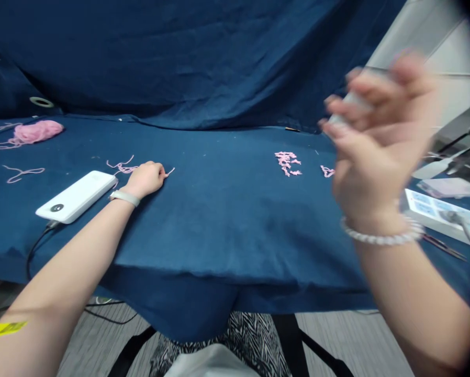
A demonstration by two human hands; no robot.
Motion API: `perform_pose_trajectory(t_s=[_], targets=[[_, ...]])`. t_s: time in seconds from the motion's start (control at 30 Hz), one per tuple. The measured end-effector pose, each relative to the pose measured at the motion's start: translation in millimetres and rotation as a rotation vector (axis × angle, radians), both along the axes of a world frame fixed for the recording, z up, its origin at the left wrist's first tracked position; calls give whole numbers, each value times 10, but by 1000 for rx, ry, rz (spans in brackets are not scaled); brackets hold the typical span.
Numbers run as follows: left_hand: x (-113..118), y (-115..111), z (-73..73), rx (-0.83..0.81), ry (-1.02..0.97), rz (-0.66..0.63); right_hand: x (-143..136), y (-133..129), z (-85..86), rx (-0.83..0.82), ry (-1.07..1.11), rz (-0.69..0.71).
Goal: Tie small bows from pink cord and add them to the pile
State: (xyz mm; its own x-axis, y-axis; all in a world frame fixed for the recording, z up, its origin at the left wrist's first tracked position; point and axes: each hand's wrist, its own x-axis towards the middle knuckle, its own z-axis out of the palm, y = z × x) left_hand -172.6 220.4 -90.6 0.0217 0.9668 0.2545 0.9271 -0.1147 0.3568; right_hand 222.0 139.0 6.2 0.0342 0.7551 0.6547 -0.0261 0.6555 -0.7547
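a thin pink yarn strand (169,170) lies limp on the blue-draped bench (227,209), just right of the white power bank (76,196), one end pinched under closed fingers (158,170). a blurred, slim pale object (350,102) is raised well to the power bank's right, gripped in curled fingers (360,112).

Navy blue cloth (227,209); pink yarn ball (36,131), pink yarn scraps (287,161); white power bank (76,196); black-white zigzag trousers (250,335).
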Motion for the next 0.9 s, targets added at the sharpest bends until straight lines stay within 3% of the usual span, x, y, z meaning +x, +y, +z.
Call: perform_pose_trajectory(t_s=[0.1, 0.17, 0.23, 0.33, 0.43, 0.53, 0.63, 0.8, 0.9], targets=[[243, 32, 89, -29, -17, -74, -99, 206, -388, 31, -64, -61], [529, 13, 205, -81, -75, -161, -186, 301, -653, -143, -288, -40], [892, -68, 333, -161, -311, -246, -270, 334, -841, -251, -591, 45], [1430, -279, 441, -262, -677, -383, -378, 304, -960, -228, -765, 272], [1783, -465, 355, -420, -968, -490, -443, 246, -993, -374, -538, 426], [1900, -555, 158, -553, -1156, -456, -464, 189, -1034, -514, -245, 480], [1886, -593, 6, -583, -1258, -372, -460, 129, -1067, -564, -151, 428], [1854, -636, -74, -581, -1269, -401, -400, 78, -1100, -546, -162, 292], [1862, -652, -87, -565, -1249, -425, -373, 94, -1138, -550, -26, 305]])
